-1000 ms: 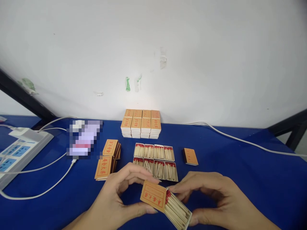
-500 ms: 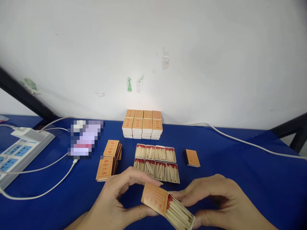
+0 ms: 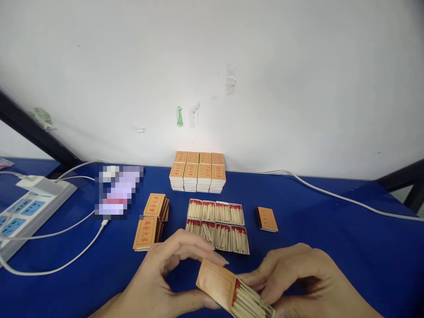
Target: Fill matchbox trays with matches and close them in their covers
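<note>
My left hand grips an orange matchbox sleeve between thumb and fingers, near the bottom centre. A tray of red-tipped matches sticks partly out of the sleeve's right end, and my right hand holds that tray by its sides. Just beyond my hands, two rows of open trays full of matches lie side by side. Stacked sleeves stand left of them, and a single matchbox lies to their right.
Closed matchboxes are stacked in a block near the white wall. At the left are a power strip, a blurred phone and white cables. Another white cable crosses the blue table at the right.
The matchbox has shifted slightly right and down, tilting a little. The fingers of my right hand have moved over the tray's matches.
</note>
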Demonstrator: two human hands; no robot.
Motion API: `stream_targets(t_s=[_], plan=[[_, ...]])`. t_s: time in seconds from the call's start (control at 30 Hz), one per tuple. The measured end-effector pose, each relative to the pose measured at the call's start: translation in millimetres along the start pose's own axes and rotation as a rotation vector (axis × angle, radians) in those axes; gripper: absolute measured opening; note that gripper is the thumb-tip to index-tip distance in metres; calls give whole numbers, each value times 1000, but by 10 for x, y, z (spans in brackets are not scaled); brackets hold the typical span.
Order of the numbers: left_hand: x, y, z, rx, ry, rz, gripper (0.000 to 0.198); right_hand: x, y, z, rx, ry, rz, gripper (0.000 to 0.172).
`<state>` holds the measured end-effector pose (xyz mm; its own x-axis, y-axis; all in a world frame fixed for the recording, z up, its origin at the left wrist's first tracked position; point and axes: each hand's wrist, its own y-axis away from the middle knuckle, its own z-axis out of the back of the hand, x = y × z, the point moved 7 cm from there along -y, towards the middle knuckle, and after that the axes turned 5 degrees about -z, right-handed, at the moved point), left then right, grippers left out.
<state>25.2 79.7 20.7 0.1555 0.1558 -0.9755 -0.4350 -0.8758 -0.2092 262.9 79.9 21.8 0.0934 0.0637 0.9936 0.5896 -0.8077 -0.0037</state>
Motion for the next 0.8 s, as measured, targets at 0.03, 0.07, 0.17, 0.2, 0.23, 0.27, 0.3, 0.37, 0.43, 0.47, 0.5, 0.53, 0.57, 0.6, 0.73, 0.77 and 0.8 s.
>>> stream_targets(t_s=[0.03, 0.07, 0.17, 0.2, 0.23, 0.27, 0.3, 0.37, 0.43, 0.47, 0.5, 0.53, 0.57, 0.6, 0.73, 0.77, 0.8], plan=[[1, -1, -4, 5, 5, -3, 62, 7, -3, -1, -9, -10, 3, 42], [-1, -3, -9, 8, 11, -7, 63, 16, -6, -4, -17, -19, 4, 42], [-13, -11, -23, 8, 26, -8, 66, 48, -16, 0, -55, -27, -1, 35], [-19, -12, -30, 8, 29, -4, 66, 55, -20, 3, -71, -20, -7, 33], [-25, -13, -38, 7, 35, 1, 67, 59, -23, 6, -86, -9, -13, 30], [-34, -13, -50, 9, 42, 2, 67, 57, -26, 6, -96, 1, -17, 28], [-44, -12, -61, 10, 56, 0, 68, 49, -28, 3, -101, 8, -21, 27], [-45, -4, -89, 21, 103, 7, 70, 4, -30, -13, -96, 0, -36, 27], [-26, 11, -113, 37, 159, 12, 71, -60, -30, -39, -86, -28, -49, 31], [-6, 20, -125, 51, 183, 13, 70, -91, -31, -55, -83, -41, -54, 33], [25, 30, -135, 64, 201, 20, 71, -116, -32, -75, -81, -44, -53, 35], [62, 39, -146, 79, 213, 25, 72, -134, -33, -94, -84, -33, -48, 37], [101, 47, -158, 95, 226, 29, 75, -150, -34, -115, -91, -12, -46, 39], [138, 52, -172, 115, 245, 34, 79, -160, -35, -135, -100, 9, -40, 42], [145, 43, -219, 198, 366, 27, 89, -164, -26, -196, -112, 46, -3, 67], [131, 37, -223, 212, 375, 56, 90, -149, -21, -199, -107, 57, 13, 69], [111, 32, -222, 223, 375, 88, 93, -129, -15, -198, -100, 77, 22, 67]])
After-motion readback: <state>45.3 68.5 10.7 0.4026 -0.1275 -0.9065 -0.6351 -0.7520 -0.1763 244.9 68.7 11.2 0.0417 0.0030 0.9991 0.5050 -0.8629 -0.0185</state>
